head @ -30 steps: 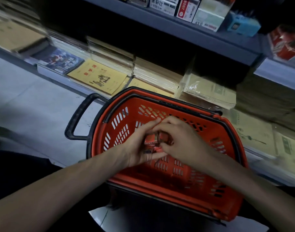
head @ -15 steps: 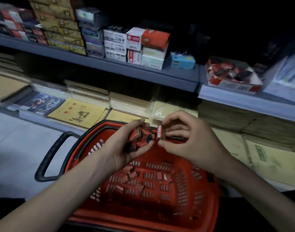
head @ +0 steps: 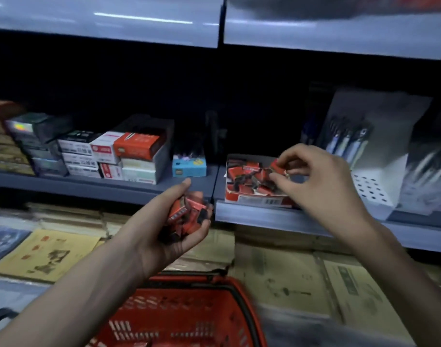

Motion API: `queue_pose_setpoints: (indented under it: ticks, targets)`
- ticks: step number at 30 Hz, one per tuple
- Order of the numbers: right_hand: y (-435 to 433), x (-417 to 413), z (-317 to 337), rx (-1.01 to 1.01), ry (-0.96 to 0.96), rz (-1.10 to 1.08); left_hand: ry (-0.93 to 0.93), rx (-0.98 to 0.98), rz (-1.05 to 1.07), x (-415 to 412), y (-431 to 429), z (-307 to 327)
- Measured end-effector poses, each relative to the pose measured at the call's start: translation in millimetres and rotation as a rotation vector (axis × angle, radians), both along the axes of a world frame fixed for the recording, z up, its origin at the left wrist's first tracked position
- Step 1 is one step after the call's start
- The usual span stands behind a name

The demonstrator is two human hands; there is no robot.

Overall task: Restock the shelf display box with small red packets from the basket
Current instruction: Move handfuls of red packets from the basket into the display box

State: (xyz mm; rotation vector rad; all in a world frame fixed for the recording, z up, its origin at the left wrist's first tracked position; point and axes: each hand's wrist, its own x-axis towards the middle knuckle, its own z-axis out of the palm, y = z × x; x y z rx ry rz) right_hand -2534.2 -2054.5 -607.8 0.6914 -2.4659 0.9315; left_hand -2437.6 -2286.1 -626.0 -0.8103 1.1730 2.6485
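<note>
So, the red packets (head: 249, 177) lie jumbled in the display box (head: 260, 201), which sits at the front left corner of the right-hand shelf (head: 277, 219) section. One more packet (head: 277, 164) is over the far right side of the box, pinched between the thumb and fingertips of the right hand (head: 322, 181), with the other fingers curled in beside it. Can't tell if that packet touches the pile or hangs just above it, it's pretty blurry there.

The left hand (head: 156, 239) is lower and to the left of the box, in front of the shelf edge. It's cupped round a handful (head: 186, 214) of the same red packets, fingers curled up around the heap. The two hands are apart, not touching.

Below them, at the bottom edge, is the red basket (head: 201, 319) with a dark rim. What's inside is too smeared to make out.

Left of the display box, at the same level, there's a small blue box (head: 189, 167), then stacked boxes (head: 129, 154) in white, red and grey. Right of it is a white pen stand (head: 369, 171) with pens upright. The shelf below holds flat booklets (head: 44, 254), yellowish ones under the left forearm and brownish ones further right.
</note>
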Motion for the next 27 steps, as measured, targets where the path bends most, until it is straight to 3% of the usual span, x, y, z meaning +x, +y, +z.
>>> queue_pose_setpoints:
  ticks: [8, 15, 20, 23, 27]
  targets:
    - [-27.0, -50.2, -19.2, 0.176, -0.047, 0.169, -0.031, -0.008, 0.050, -32.2, 30.5, 14.3]
    - [-33.7, -50.6, -20.2, 0.397, 0.038, 0.147, -0.042, -0.016, 0.083, -31.5, 31.2, 17.0]
    - [-38.1, -20.4, -8.3, -0.112, -0.196, 0.263, -0.017, -0.037, 0.065, -32.0, 34.9, 13.4]
    - [-39.6, -9.6, -2.5, -0.181, -0.448, 0.424, 0.029, -0.059, 0.049, -34.7, 40.0, 12.4]
    - [-36.9, -11.1, -6.0, -0.332, -0.599, 0.402, 0.032, -0.094, 0.039, -37.2, 47.9, 11.6]
